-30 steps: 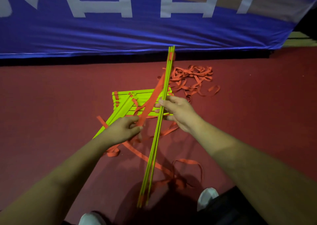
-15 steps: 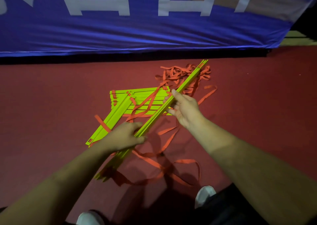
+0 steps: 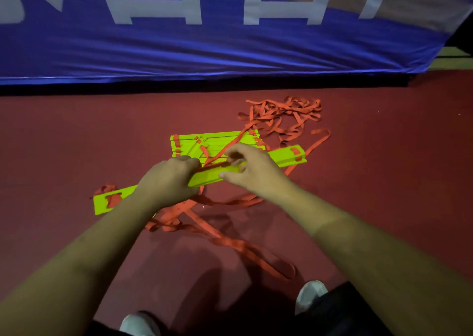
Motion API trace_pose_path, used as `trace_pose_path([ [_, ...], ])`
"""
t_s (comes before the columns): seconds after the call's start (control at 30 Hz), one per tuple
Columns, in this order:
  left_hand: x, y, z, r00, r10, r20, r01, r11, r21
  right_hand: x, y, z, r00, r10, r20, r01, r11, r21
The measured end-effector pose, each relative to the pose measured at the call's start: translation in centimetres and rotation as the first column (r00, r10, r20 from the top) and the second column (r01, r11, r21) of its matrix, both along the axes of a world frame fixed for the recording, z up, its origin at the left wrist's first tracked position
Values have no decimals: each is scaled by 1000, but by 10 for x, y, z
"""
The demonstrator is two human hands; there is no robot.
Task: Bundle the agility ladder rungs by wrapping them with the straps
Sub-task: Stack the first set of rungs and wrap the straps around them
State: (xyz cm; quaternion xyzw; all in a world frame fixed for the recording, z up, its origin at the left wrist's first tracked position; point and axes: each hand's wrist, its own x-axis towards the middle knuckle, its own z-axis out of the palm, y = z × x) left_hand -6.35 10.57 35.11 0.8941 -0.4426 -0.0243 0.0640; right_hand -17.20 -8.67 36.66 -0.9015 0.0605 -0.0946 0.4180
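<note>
Fingers (image 3: 190,162) of left hand (image 3: 166,182) curled round held rungs (image 3: 280,157); right hand (image 3: 256,174) fingers pinch orange strap (image 3: 218,156) atop them. Second rung stack (image 3: 217,138) lies on floor (image 3: 76,143) just behind.

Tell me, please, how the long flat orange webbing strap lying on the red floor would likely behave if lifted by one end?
Probably floppy: the orange webbing strap lies in limp loops and a tangled heap. Likely light, being thin and flat. It may well snag, since it threads through the slots of the flat yellow-green plastic rungs.
</note>
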Motion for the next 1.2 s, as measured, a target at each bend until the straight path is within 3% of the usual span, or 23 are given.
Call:
trace_pose_path([
  [0.03,-2,-1,0,999,-30,19,30,999,13,1,-2,-1,994,97,42,-86,974,-208],
  [0.1,-6,-2,1,997,-81,-1,81,997,-7,-1,-2,-4,964,253,-86,-265,859,-438],
  [0.2,-15,-5,7,983,-153,-100,142,983,-113,-5,3,0,934,244,-261,-351,760,-547],
  [0.33,-20,-7,15,980,-176,-95,158,972,-177,-9,-2,14,956,226,-186,-291,658,-695],
  [0.53,-10,9,41,958,-241,-155,219,965,-144,-13,-16,25,977,170,-133,-211,627,-750],
  [0.77,4,29,74,948,-286,137,306,938,-163,-19,-25,35,991,134,31,-66,658,-750],
  [0.9,5,39,85,973,-191,126,214,954,-210,-20,-26,38,980,147,132,-10,703,-711],
  [1.03,-4,37,84,966,-183,181,213,964,-160,-23,-24,39,969,202,143,-47,718,-694],
  [1.2,-15,29,86,928,-217,303,286,936,-207,-23,-21,42,951,298,82,-167,718,-676],
])
